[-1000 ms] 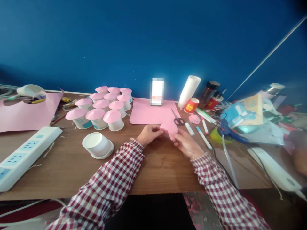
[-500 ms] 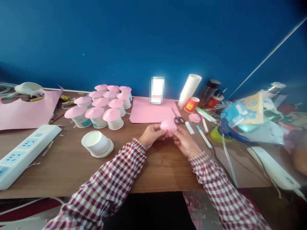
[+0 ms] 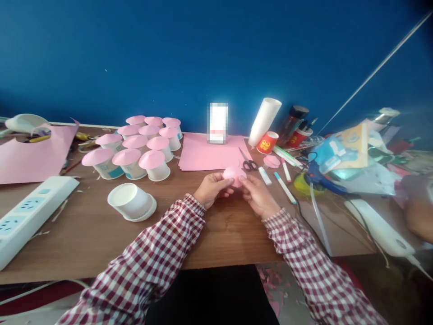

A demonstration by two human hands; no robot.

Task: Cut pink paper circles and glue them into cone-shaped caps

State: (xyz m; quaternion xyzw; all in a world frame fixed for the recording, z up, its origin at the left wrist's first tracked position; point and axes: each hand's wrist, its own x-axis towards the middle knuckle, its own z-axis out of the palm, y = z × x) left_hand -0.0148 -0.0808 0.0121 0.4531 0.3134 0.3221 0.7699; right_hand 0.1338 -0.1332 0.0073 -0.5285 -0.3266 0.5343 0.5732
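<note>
Counting one blue wall (image 3: 152, 54), one wooden table (image 3: 233, 239), one pink paper stack (image 3: 203, 155), twelve pink-capped cups (image 3: 135, 142), a left hand (image 3: 213, 187) and a right hand (image 3: 259, 194), one pair of scissors (image 3: 250, 165), one small pink paper piece (image 3: 234, 174). Both hands pinch that piece over the table, just in front of the stack. Rounded edge faces the wall, pinched edge points away from it; it's roundish, so can't call a long axis.
</note>
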